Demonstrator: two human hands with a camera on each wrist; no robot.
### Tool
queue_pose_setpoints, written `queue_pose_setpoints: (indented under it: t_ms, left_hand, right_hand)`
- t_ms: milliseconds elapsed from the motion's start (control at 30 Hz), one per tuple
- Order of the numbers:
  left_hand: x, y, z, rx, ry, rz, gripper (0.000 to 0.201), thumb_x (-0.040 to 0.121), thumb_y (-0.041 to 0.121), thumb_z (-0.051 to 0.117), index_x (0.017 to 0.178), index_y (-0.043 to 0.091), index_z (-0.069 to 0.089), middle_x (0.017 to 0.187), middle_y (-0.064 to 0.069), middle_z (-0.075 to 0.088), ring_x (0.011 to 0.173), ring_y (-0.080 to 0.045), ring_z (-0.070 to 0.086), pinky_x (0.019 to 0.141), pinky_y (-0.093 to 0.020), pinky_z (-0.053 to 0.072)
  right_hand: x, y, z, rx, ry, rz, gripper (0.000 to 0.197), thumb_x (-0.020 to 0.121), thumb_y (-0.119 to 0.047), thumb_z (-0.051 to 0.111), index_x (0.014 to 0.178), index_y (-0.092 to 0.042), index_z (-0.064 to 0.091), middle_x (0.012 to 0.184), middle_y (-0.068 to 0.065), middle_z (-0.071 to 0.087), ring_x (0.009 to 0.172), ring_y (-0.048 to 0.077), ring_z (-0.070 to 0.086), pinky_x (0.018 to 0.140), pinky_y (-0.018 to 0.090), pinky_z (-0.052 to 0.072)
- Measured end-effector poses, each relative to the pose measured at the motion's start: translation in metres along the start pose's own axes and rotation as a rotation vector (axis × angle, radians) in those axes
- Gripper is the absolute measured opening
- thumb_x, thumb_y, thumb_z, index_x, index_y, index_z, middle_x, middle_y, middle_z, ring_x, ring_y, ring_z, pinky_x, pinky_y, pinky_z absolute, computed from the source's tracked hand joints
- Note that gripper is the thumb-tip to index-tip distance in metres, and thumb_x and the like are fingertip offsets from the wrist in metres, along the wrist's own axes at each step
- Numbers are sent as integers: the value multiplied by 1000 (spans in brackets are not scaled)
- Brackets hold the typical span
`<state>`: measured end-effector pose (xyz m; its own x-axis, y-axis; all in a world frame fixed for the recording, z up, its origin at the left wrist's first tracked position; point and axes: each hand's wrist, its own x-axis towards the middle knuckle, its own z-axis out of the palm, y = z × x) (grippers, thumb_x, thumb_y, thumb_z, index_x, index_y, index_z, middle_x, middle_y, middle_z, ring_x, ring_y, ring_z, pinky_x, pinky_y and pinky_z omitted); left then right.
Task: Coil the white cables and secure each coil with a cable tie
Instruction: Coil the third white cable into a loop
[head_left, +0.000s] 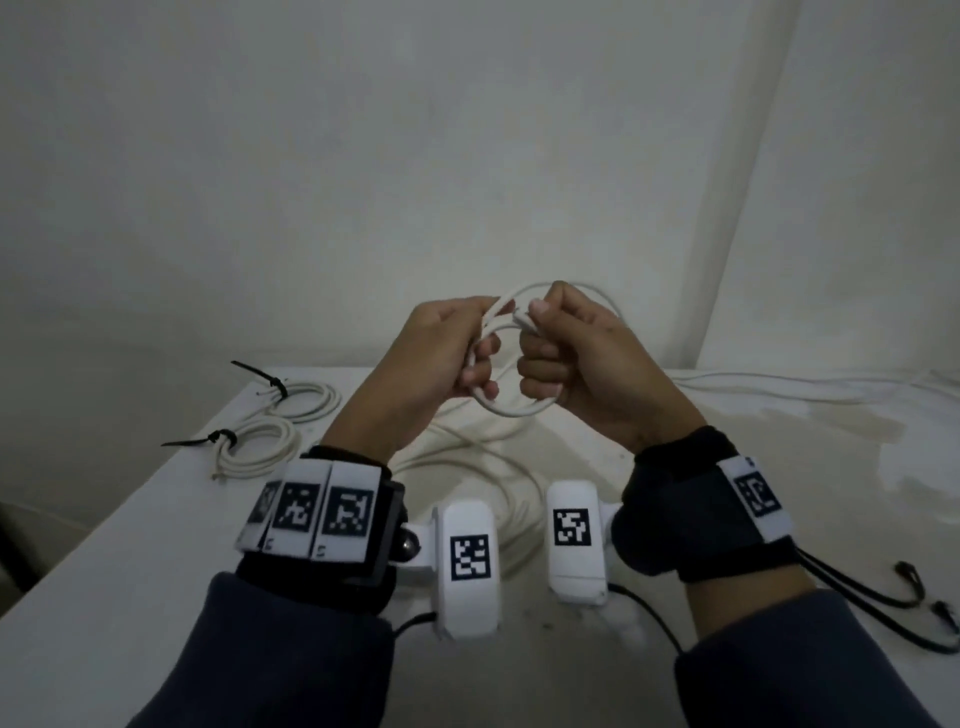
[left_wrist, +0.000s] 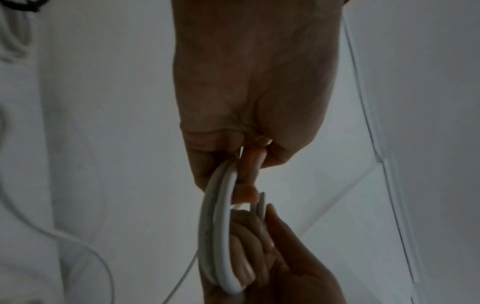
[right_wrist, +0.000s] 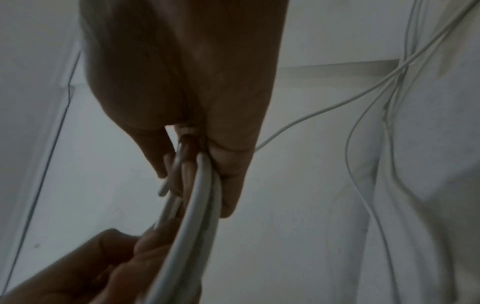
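Both hands are raised above the white surface (head_left: 156, 545), close together in front of the wall, and each is clamped on the same white cable coil (head_left: 511, 410). The left hand (head_left: 441, 358) curls its fingers round the coil's left side, while the right hand (head_left: 566, 353) grips the right side in a fist, its thumb pressed against a short free cable end (head_left: 519, 314) near the top. The coil hangs in the air between them, clear of the surface, with its lower loop showing below the knuckles. Under the hands, loose white cable (head_left: 467, 457) lies in wide curves across the middle of the surface, and more strands (head_left: 779, 389) run along the far edge to the right. Near the left edge lie two finished coils, the far one (head_left: 306, 400) and the near one (head_left: 260, 447), each bound with a black cable tie (head_left: 218, 438) whose tail juts toward the edge. At the right, black cords (head_left: 883, 603) trail from the wrist strap over the surface. The near left part of the surface lies bare up to its edge.
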<state>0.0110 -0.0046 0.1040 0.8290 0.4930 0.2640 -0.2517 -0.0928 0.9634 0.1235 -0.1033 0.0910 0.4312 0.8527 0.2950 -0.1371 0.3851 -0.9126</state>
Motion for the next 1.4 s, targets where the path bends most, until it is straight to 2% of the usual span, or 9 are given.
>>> queue_pose_setpoints:
  t_ms: [333, 467, 567, 733, 833, 933, 1000, 1167, 1400]
  left_hand:
    - [-4, 9, -7, 76, -24, 107, 26, 99, 20, 44, 94, 3, 63, 53, 1, 36, 39, -11, 35, 52, -29, 51]
    - [-3, 9, -6, 387, 62, 211, 27, 98, 25, 48, 86, 4, 61, 43, 12, 47, 35, -6, 43, 55, -35, 56]
    - [-3, 10, -7, 611, 114, 290, 28, 100, 25, 41, 80, 11, 55, 48, 20, 54, 42, -3, 50, 46, -20, 46]
    - [-2, 8, -12, 842, 253, 487, 27, 97, 25, 42, 75, 12, 52, 56, 7, 44, 51, -8, 42, 49, -19, 31]
    - [0, 8, -15, 864, 336, 581, 27, 91, 29, 43, 73, 11, 53, 53, 7, 42, 51, -9, 40, 48, -17, 29]
    - [0, 9, -21, 877, 385, 620, 29, 85, 36, 41, 71, 13, 53, 51, 7, 41, 51, -8, 43, 49, -17, 31]
    - [-1, 9, -23, 871, 369, 648, 31, 83, 40, 41, 70, 15, 52, 51, 8, 43, 53, -6, 46, 48, -15, 31]
    - [-2, 13, -22, 739, 335, 735, 33, 83, 43, 43, 69, 15, 53, 53, 10, 46, 52, -4, 45, 50, -11, 29]
    - [0, 9, -17, 453, 360, 705, 30, 84, 37, 43, 69, 13, 51, 55, 12, 50, 50, 2, 44, 51, -11, 32]
  right_hand:
    - [3, -21, 4, -288, -49, -104, 25, 94, 5, 48, 76, -10, 55, 66, 9, 53, 59, 17, 43, 51, 24, 36]
    - [1, -19, 9, -449, -72, -171, 20, 95, 0, 51, 80, -12, 56, 66, 9, 59, 57, 18, 45, 56, 28, 42]
    - [0, -18, 13, -535, -42, -184, 10, 95, -2, 54, 93, -12, 53, 70, 10, 65, 58, 16, 50, 62, 31, 48]
    - [-1, -17, 21, -568, -20, -199, 38, 94, -6, 57, 130, -15, 47, 75, 7, 66, 68, 17, 64, 74, 33, 57]
    - [0, -19, 27, -658, 35, -250, 33, 92, -12, 60, 125, -12, 56, 83, 11, 61, 73, 22, 69, 77, 35, 59]
    - [3, -18, 26, -1119, 199, -380, 31, 84, -41, 65, 113, -30, 64, 91, 1, 48, 87, 16, 53, 86, 17, 43]
    - [2, -18, 25, -1312, 291, -475, 30, 79, -52, 64, 103, -34, 67, 99, 1, 41, 97, 16, 39, 85, 18, 31]
    - [3, -16, 26, -865, 58, -499, 24, 88, -35, 65, 82, -13, 56, 85, 4, 67, 81, 22, 68, 72, 41, 54]
    - [-2, -14, 41, -415, -113, -215, 20, 99, -22, 47, 103, -4, 54, 67, 10, 63, 74, 22, 66, 84, 38, 56]
